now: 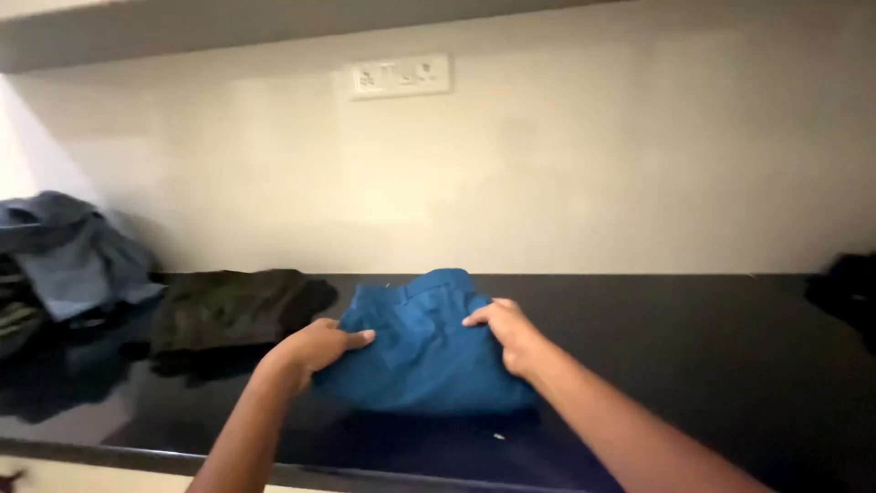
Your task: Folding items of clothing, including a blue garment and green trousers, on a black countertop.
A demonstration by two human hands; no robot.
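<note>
Blue garment (424, 351) folded small, near front edge of black counter (693, 356) | left hand (315, 347) grips its left side, right hand (506, 333) pinches its right | 1 dark folded piece (233, 310) lies left | heap (64, 256) at left end unfolded.

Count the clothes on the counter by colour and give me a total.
Blue, folded, under both hands: 1 blue garment
Dark, folded, lying to its left: 1 dark garment
Grey-blue, heaped at far left: 1 pile of clothes, pieces too tangled to count
Black, at right edge: 1 black cloth, partly cut off
Total: 4
</note>
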